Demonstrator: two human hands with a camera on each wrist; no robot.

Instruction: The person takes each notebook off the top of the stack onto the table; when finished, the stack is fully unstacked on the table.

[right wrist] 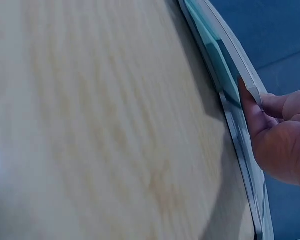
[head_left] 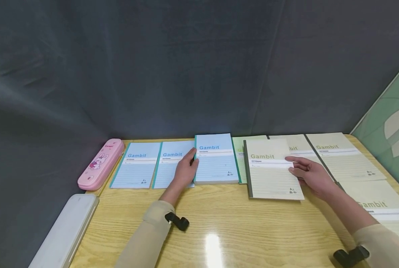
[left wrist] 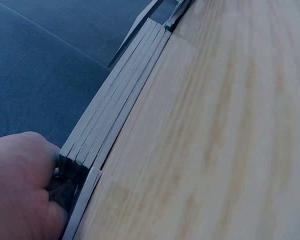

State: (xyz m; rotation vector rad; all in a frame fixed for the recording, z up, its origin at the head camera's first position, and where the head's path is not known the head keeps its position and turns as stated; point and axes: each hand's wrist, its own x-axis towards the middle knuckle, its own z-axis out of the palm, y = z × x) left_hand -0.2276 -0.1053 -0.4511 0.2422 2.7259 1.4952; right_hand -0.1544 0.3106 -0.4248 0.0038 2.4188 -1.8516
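Observation:
In the head view my left hand rests at the teal spine of a stack of blue notebooks. The left wrist view has this hand against the stack's spine end, where several page edges lie layered on the table. My right hand pinches a cream notebook by its right edge. In the right wrist view its thumb and fingers hold the cover edge, raised above the notebooks below. That notebook partly covers a green notebook and another cream one.
Two blue notebooks lie left of the stack, one partly behind my left hand. More cream notebooks lie at the right. A pink pencil case and a white flat case line the left edge. A dark curtain hangs behind the table.

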